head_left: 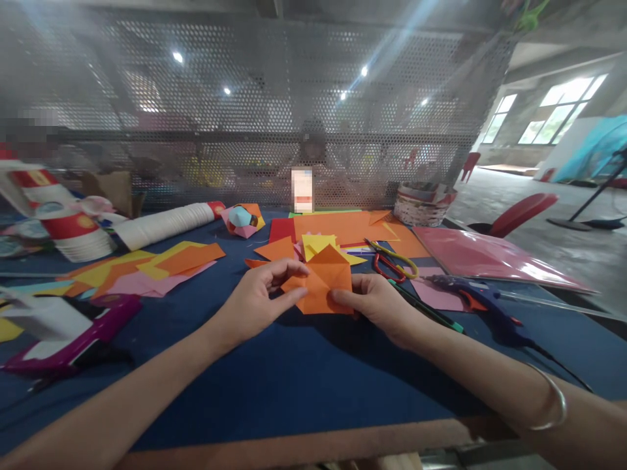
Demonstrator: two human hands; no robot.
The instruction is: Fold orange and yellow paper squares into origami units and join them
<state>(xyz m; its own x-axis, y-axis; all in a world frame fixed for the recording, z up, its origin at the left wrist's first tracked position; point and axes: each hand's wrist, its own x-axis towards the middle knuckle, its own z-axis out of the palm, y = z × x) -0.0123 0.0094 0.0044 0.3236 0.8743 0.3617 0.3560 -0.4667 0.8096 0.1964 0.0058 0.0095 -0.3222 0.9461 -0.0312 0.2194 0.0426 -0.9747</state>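
Note:
A folded piece of orange paper (323,287) is held up between my two hands above the blue tabletop. Its top rises to a point, and creases cross its face. My left hand (267,290) pinches the left corner between thumb and fingers. On the opposite edge, my right hand (369,297) grips it with the thumb in front and the fingers behind. Just beyond it lie yellow folded paper (318,244) and more orange paper pieces (277,250). Scissors with red and yellow handles (392,266) rest close to my right hand.
A blue glue gun (482,301) lies at right, near a pink folder (484,254) and a white basket (424,203). At left are coloured paper sheets (166,264), stacked paper cups (169,225) and a purple tool (93,333). A perforated metal screen (245,117) stands behind the table.

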